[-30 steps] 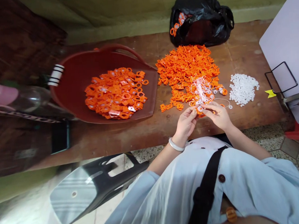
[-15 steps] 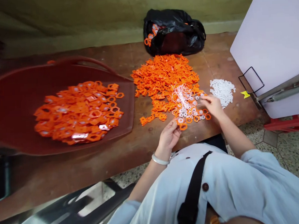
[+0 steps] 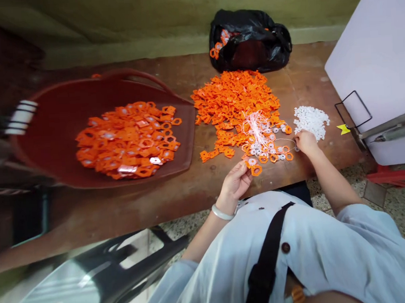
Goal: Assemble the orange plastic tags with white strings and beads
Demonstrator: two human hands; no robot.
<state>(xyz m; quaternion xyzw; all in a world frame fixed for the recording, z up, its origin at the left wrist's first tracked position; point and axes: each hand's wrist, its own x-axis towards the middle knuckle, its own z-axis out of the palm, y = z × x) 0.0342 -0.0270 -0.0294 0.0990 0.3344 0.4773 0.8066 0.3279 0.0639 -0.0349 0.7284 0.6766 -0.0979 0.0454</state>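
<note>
My left hand (image 3: 237,181) pinches an orange hexagonal piece (image 3: 256,170) with a pale disc beside it, near the table's front edge. To the right, my right hand (image 3: 305,142) has its fingers closed on a thin string (image 3: 285,139) that curves back toward the left. A bundle of pink-white strings (image 3: 256,125) lies between the hands and the large pile of orange pieces (image 3: 235,95). Several orange hexagons with white discs sit along the bundle's near side. Small white pieces (image 3: 311,121) form a heap just beyond my right hand.
A dark red basket (image 3: 188,147) with many orange pieces stands at the left. A black plastic bag (image 3: 271,39) lies at the back. On the right are a pale board (image 3: 381,60), a wire loop and a yellow tag (image 3: 343,129). A chair (image 3: 127,273) is at lower left.
My right hand has moved right, away from the pieces and near the white heap, drawing the string out into a wider curve. My left hand keeps its pinch. The view has shifted left.
</note>
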